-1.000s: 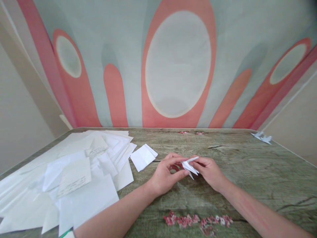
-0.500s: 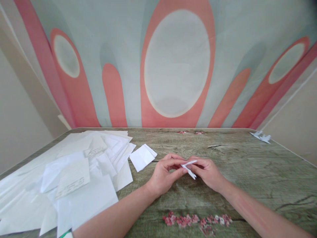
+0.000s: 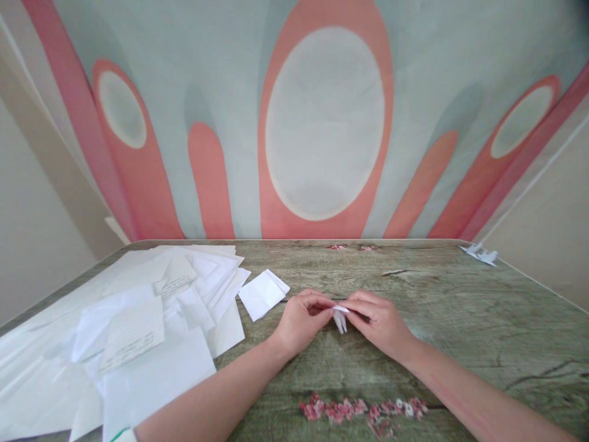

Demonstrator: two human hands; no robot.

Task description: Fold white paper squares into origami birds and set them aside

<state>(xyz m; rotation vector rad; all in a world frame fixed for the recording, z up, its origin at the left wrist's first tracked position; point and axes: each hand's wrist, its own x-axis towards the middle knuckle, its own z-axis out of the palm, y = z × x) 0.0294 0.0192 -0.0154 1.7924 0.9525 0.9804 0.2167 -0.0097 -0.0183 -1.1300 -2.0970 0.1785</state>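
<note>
Between my two hands is a small folded white paper, held just above the wood-patterned table. My left hand pinches its left end between thumb and fingers. On the other side, my right hand grips the right end in the same way. Part of the paper hangs below the fingertips as narrow folded flaps. Just beyond my left hand lie a few small white paper squares, stacked unevenly.
A broad, messy pile of white paper sheets covers the table's left side, some with printed lines. Folded pale paper shapes rest near the far right edge. A backdrop with coral and grey shapes rises behind the table.
The folded paper has turned in my hands: its V-shaped opening faced right before, and its flaps now point down. My right hand has shifted slightly left.
</note>
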